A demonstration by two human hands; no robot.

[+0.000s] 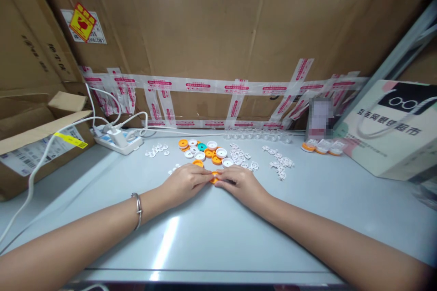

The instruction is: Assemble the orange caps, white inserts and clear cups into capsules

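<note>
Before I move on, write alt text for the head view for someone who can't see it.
A left hand and right hand hold an orange round part over a pale table. Beyond are mixed-colour round parts and small white pieces, with a carton at left and a printed bag at right.

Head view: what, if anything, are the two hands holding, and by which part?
An orange rimmed disc, held at its edge: the left hand at its left side, the right hand at its right. Whether it is lifted cannot be told.
</note>
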